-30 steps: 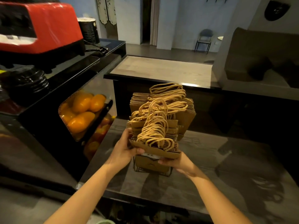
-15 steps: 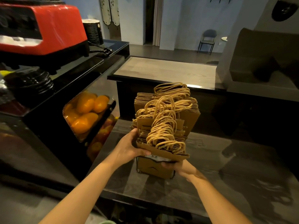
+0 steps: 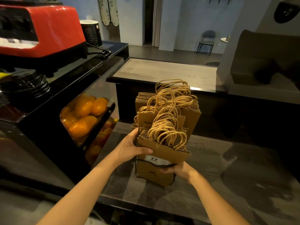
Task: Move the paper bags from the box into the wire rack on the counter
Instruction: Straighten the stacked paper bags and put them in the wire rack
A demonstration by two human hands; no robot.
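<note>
Paper bags [image 3: 165,127] upright on dark counter [image 3: 227,184].

A juice bar or café counter: a red blender [image 3: 40,30] at far left, oranges [image 3: 84,116] stacked behind a perforated machine window, a wooden serving counter [image 3: 165,73], a customer chair [image 3: 207,40] far beyond.
</note>
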